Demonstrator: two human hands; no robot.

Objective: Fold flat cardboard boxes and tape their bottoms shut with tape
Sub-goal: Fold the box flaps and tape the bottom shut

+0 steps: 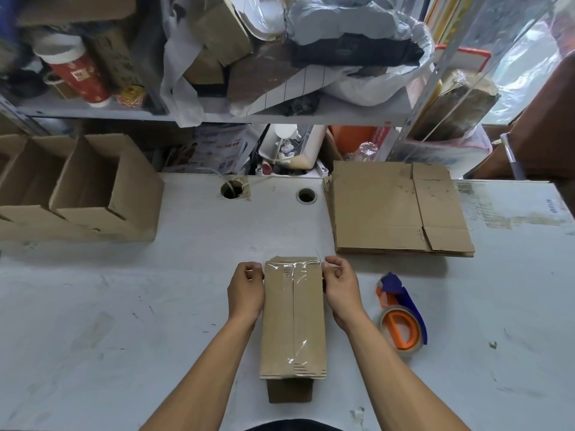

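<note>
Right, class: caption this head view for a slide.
Both hands press tape across a box; dispenser alongside.

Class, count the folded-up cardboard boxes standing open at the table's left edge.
2 clearly: one open box nearest the table's middle, another on its left, cut off by the frame. More may be hidden beyond it.

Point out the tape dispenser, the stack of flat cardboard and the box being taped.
tape dispenser (401, 318): head view, on its orange core.
stack of flat cardboard (395, 209): head view, on the top sheet's middle.
box being taped (292, 318): head view, on its taped centre seam.
</note>
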